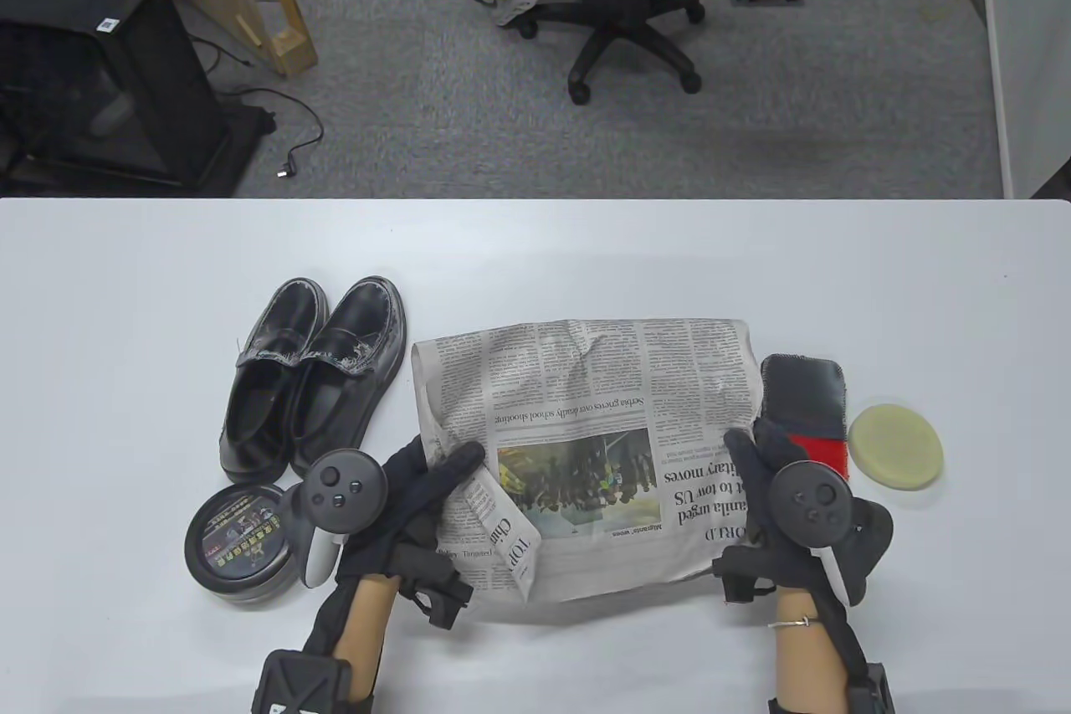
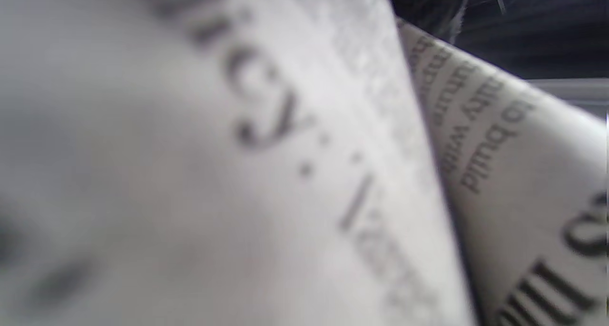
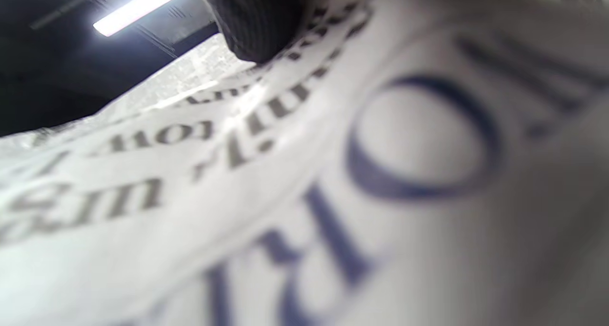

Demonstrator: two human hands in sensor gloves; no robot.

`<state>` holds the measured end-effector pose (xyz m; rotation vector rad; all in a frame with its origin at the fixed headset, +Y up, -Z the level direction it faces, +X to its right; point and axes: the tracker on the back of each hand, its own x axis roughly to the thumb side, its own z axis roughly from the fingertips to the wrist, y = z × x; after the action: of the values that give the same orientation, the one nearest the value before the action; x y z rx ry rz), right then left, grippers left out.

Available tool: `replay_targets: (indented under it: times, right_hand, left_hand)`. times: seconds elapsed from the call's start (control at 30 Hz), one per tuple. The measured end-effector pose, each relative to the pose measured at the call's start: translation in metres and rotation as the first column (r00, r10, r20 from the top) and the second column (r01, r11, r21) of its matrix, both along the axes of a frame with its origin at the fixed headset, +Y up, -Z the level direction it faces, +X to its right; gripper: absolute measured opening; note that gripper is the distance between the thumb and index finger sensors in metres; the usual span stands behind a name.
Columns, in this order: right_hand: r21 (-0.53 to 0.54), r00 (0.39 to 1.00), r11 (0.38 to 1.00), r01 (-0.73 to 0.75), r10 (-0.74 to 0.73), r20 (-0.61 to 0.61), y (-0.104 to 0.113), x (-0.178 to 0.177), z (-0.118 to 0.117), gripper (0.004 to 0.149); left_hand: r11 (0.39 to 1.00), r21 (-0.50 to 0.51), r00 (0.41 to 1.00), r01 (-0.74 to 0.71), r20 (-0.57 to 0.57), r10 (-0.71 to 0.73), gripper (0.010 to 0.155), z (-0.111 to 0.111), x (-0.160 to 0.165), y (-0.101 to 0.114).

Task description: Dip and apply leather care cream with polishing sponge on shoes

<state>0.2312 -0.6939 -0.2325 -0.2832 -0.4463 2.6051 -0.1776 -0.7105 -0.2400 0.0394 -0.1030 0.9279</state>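
both hands hold the newspaper [image 1: 586, 446] at its near corners: left hand [image 1: 402, 496] with a grip on the curled left corner, right hand [image 1: 786, 488] pinching the right edge. this looks like the setup step, laying paper on the counter [image 1: 535, 245]. shoes [image 1: 314, 375] and cream tin [image 1: 243, 542] sit left, sponge [image 1: 895, 446] and cloth [image 1: 807, 404] right. next: flatten the paper, move a shoe onto it, open the tin.

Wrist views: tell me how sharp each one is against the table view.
Table view: sharp, evenly lit; newspaper headlines readable. Left wrist view: newsprint fills the frame, heavily blurred at left, sharper at right. Right wrist view: close blurred print, a gloved fingertip on it, ceiling-light glare top left.
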Motion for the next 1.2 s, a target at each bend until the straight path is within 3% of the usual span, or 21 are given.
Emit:
replay_targets:
  times: [0.3,0.4,0.5,0.57,0.6,0.7,0.77,0.87,0.97,1.1,1.2]
  right_hand:
    - [-0.035,0.997,0.997,0.063,-0.062,0.040,0.005,0.021,0.001,0.043]
    - [-0.057,0.929,0.933,0.355,-0.359,-0.085,0.008,0.038,-0.001,0.059]
    - [-0.070,0.709,0.738,0.671,-0.667,-0.227,0.012,0.047,-0.002,0.059]
    - [-0.138,0.472,0.530,0.837,-0.827,-0.306,0.012,0.046,-0.008,0.048]
    - [-0.161,0.398,0.461,0.873,-0.862,-0.313,0.013,0.045,-0.010,0.042]
    - [-0.185,0.287,0.355,0.916,-0.904,-0.316,0.014,0.033,-0.024,0.037]
    - [-0.180,0.362,0.420,0.889,-0.888,-0.283,0.011,0.022,-0.034,0.038]
    - [-0.228,0.540,0.589,0.775,-0.805,-0.245,-0.003,0.001,-0.055,0.065]
    - [-0.312,0.672,0.698,0.644,-0.712,-0.204,-0.024,-0.022,-0.074,0.080]
    - [-0.415,0.801,0.792,0.448,-0.562,-0.206,-0.048,-0.047,-0.089,0.084]
    - [-0.414,0.904,0.881,0.230,-0.351,-0.244,-0.054,-0.063,-0.091,0.087]
  left_hand:
    - [0.994,0.027,0.993,0.102,-0.061,-0.100,0.064,0.001,-0.012,0.005]
    - [0.994,0.002,0.990,0.107,-0.091,-0.106,0.054,0.000,-0.017,0.005]
    - [0.976,-0.042,0.974,0.215,-0.068,-0.217,0.046,-0.002,-0.017,0.005]
    - [0.929,-0.096,0.934,0.356,0.020,-0.356,0.045,-0.004,-0.010,0.004]
    - [0.906,-0.109,0.913,0.409,0.053,-0.405,0.045,-0.004,-0.007,0.003]
    - [0.774,-0.132,0.783,0.619,0.174,-0.597,0.044,-0.002,0.005,0.000]
    - [0.733,-0.124,0.740,0.668,0.213,-0.638,0.044,0.002,0.011,-0.003]
    - [0.715,-0.139,0.719,0.685,0.286,-0.633,0.043,0.005,0.017,-0.014]
    - [0.700,-0.177,0.715,0.692,0.298,-0.632,0.044,0.004,0.018,-0.026]
    - [0.681,-0.210,0.710,0.701,0.294,-0.640,0.045,0.002,0.020,-0.036]
    - [0.654,-0.230,0.692,0.721,0.299,-0.658,0.046,0.002,0.022,-0.041]
